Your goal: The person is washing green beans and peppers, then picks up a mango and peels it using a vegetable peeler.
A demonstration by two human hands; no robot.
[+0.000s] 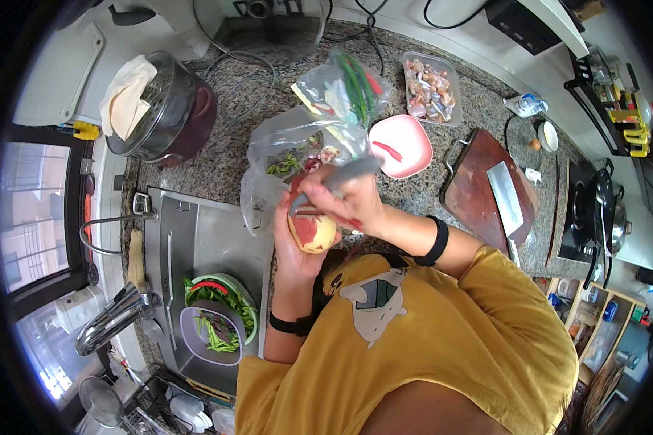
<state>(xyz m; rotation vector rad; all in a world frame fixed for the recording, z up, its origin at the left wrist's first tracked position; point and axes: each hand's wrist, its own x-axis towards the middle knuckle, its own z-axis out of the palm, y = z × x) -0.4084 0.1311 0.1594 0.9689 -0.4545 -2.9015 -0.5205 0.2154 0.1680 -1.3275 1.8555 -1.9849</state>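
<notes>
My left hand (292, 247) holds a partly peeled, red-skinned potato (316, 234), its yellow flesh bare at the lower end. My right hand (353, 198) grips a grey-handled peeler (326, 184), blurred, with its blade against the potato. A clear plastic bag (272, 136) holding green scraps and peelings lies just beyond both hands. Beside it is a pink square bowl (408, 128) with a piece of red peel or pepper. Another plastic bag (332, 81) with long green peppers and a red one is farther back.
A cleaver (505, 198) lies on the wooden cutting board (468, 185) at right. A plastic container (433, 89) of raw meat stands behind. At left are a steamer pot (166, 109) and the sink (217, 234), with a green basket (253, 304) and lilac bowl (212, 356) of vegetables.
</notes>
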